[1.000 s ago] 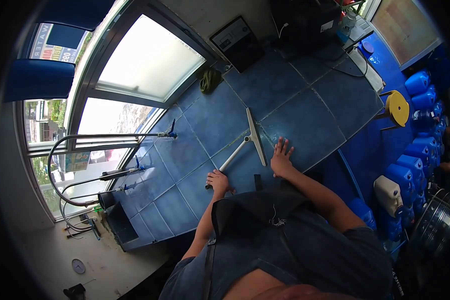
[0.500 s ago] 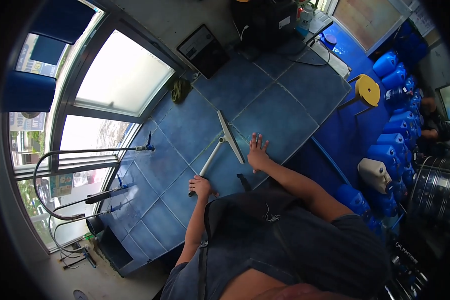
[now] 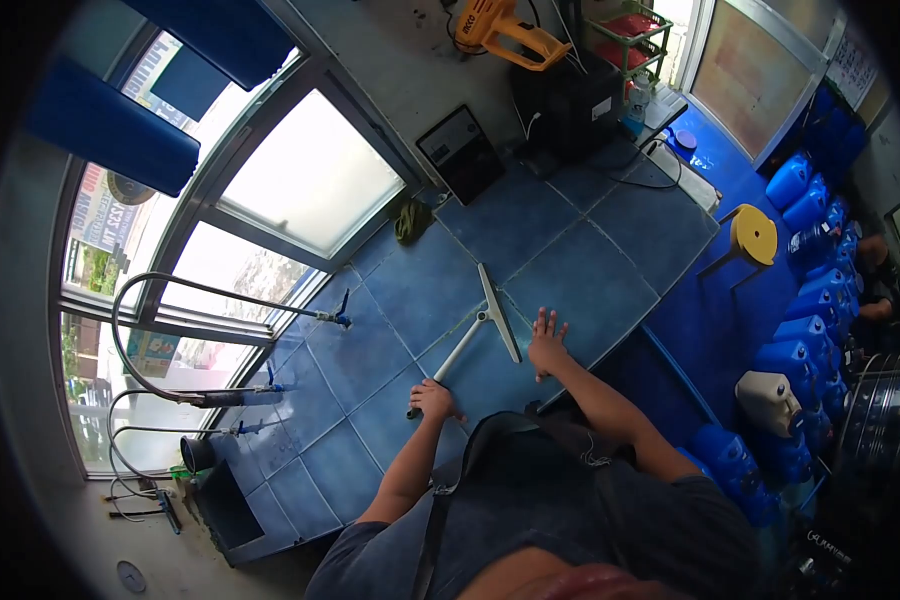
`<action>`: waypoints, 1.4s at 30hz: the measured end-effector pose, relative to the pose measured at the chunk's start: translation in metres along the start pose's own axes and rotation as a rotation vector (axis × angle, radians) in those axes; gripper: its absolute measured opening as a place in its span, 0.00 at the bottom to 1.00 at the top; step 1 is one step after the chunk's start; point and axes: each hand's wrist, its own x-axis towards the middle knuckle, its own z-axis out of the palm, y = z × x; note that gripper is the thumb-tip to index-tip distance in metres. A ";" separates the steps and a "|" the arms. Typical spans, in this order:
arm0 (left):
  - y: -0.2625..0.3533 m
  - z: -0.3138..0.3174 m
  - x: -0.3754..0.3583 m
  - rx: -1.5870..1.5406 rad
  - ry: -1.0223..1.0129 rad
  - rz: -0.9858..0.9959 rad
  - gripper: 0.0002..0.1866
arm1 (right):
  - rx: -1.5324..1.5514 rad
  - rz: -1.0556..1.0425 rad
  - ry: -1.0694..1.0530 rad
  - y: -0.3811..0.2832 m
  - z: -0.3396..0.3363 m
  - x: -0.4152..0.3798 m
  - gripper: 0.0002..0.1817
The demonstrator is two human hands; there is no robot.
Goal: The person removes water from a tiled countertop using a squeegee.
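A squeegee with a pale handle [image 3: 461, 351] and a long narrow head lies on the blue tiled counter [image 3: 370, 330]. My left hand [image 3: 431, 400] rests over the lower end of the handle, its fingers around it near the dark tip. To the right of the squeegee head, my right hand [image 3: 547, 346] lies flat on the tiles with fingers spread, holding nothing and not touching the squeegee. A dark green cloth [image 3: 411, 221] sits at the counter's window edge.
Hoses with blue taps [image 3: 338, 318] stand along the left edge. A laptop [image 3: 460, 153] and black machine [image 3: 570, 105] are at the far end. Right of the counter are a yellow stool [image 3: 753, 236], several blue jugs [image 3: 790, 178] and a person's arm [image 3: 875, 308].
The view has shifted, so the counter and squeegee appear lower and further right, and an orange tool on the wall shows more fully. Both hands keep nearly the same places on the counter.
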 end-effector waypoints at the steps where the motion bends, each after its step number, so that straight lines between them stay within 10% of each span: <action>1: 0.002 -0.006 -0.003 0.056 0.047 0.049 0.21 | -0.036 0.015 -0.026 -0.001 -0.001 0.002 0.70; 5: -0.002 -0.002 0.002 -0.058 0.085 0.025 0.27 | -0.095 0.032 -0.115 -0.005 -0.003 0.009 0.71; 7: -0.006 -0.003 0.001 -0.127 -0.015 0.042 0.72 | -0.066 0.046 -0.025 -0.003 0.005 0.010 0.69; 24: 0.054 -0.012 -0.055 -0.387 0.274 0.468 0.55 | 0.097 -0.053 0.046 0.019 0.016 -0.005 0.79; 36: 0.041 -0.047 0.049 -0.530 0.084 0.438 0.42 | 0.075 -0.050 0.046 0.018 0.016 -0.004 0.79; 38: 0.026 -0.071 0.054 -0.403 -0.312 0.413 0.33 | 0.071 -0.060 0.030 0.015 0.019 0.001 0.80; 42: 0.022 -0.064 0.053 -0.412 -0.318 0.366 0.33 | 0.073 -0.077 0.067 0.026 0.022 0.004 0.79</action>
